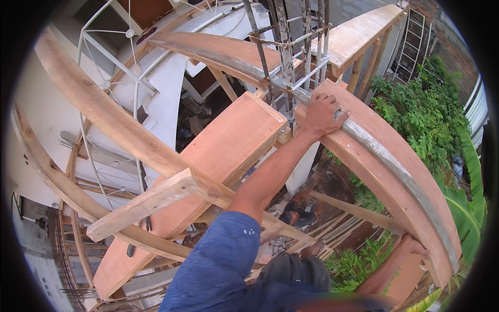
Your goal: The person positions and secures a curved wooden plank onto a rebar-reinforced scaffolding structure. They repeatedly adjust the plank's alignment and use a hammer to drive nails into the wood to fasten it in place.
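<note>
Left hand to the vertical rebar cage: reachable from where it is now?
Probably yes. The left hand grips the top edge of the curved form board right beside the rebar cage, with nothing between them. It would have to release that grip first.

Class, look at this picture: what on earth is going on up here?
A person is high up on wooden formwork. The left hand grips the top edge of a long plywood form board beside a steel rebar cage. The right hand holds the same board's lower edge. Another person crouches below.
</note>
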Tool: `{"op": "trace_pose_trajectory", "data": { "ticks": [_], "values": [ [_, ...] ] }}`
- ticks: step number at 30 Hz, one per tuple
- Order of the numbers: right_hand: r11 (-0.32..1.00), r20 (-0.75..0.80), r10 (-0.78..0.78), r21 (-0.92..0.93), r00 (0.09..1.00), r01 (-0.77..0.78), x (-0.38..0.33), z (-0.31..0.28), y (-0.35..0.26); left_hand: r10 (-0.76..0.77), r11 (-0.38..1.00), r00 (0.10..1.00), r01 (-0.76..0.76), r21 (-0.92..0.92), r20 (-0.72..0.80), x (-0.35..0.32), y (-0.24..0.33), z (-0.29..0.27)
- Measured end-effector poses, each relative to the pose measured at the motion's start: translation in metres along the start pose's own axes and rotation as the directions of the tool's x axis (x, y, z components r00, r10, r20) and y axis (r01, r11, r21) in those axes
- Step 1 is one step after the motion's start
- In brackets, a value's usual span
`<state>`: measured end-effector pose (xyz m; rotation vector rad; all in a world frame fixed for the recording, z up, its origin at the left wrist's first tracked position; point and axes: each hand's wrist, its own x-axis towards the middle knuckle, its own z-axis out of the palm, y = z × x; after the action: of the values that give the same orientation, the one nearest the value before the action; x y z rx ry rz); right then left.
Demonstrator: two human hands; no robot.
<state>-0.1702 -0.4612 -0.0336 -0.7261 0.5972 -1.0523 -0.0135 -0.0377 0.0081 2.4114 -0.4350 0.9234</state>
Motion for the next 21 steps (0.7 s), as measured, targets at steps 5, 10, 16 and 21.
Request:
{"op": "trace_pose_trajectory", "data": {
  "ticks": [5, 10, 16, 21],
  "values": [
    [0.999, 0.017, -0.003, 0.041, 1.000, 0.003, 0.010, -0.005, 0.003, -0.046, 0.999, 0.997, 0.047, -0.019, 0.065, 0.004, -0.002, -0.001],
    [0.998, -0.054, 0.055, 0.042, 0.997, -0.053, 0.004, 0.001, 0.000, -0.053, 0.998, 0.991, 0.048, 0.043, 0.119, 0.006, -0.005, 0.007],
    [0.999, -0.042, 0.027, 0.040, 0.999, -0.025, 0.016, -0.008, 0.008, 0.035, 0.999, 0.959, -0.034, -0.009, 0.280, 0.017, -0.016, 0.001],
    [0.995, 0.043, -0.012, 0.097, 0.999, 0.008, 0.045, -0.027, 0.020, 0.172, 0.984, 0.916, -0.180, -0.014, 0.362, 0.024, 0.017, 0.009]
  ]
}}
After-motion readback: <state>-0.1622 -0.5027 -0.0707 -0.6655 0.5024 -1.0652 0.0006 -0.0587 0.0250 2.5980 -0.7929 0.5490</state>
